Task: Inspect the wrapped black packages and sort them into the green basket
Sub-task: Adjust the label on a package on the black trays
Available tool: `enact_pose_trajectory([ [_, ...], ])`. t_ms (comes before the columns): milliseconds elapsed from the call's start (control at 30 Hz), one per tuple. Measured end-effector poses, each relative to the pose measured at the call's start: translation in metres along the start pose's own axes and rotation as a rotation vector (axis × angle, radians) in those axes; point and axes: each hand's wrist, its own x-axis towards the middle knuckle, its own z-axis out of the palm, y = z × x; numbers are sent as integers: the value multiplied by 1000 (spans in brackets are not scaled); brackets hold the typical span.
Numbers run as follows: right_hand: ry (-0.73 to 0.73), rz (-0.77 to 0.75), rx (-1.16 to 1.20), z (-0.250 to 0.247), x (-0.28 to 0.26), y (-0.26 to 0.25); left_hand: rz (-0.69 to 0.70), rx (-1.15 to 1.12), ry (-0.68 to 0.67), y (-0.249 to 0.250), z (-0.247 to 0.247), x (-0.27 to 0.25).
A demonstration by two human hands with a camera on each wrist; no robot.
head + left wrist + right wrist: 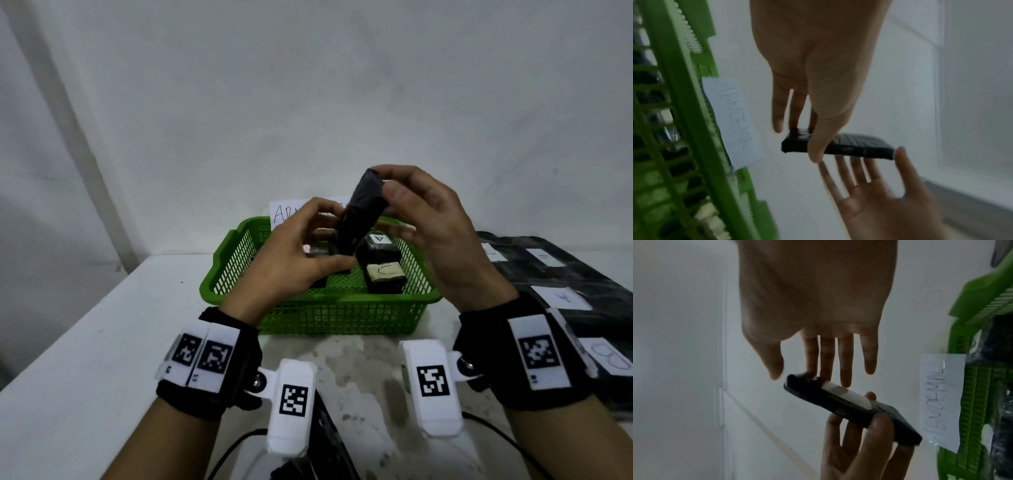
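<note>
Black plastic-wrapped rectangular package held in the air above the green plastic mesh basket, tilted on end, upper end toward the wall. Left hand pinches its lower end, thumb on one edge, fingers on the far side. Right hand grasps the upper end, thumb on the near face, fingertips on the top. Right wrist view: a white paper label on one face of the package, under the right fingers. Basket sits on the white table; inside lie more wrapped black packages, one labelled "C", another behind it. White handwritten paper sign fixed at the basket's far rim. Right of the basket, a pile of black wrapped packages with white lettered labels. Both wrists wear black straps with white marker tags.
</note>
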Motion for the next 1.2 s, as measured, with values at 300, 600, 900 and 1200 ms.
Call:
enact_pose_trajectory([
  [300,-17,-194,0,2,-2,-14,249,257,127,-5,2,0],
  [600,186,-85,-121,-13,-3,-20,82,-53,-43,16,3,-9],
  [900,-301,-426,-1234,-95,-59,-41,-75,80,-382,52,51,7],
  [1200,-303,-203,-1546,-185,-143,-69,91,202,-594,78,151,17],
])
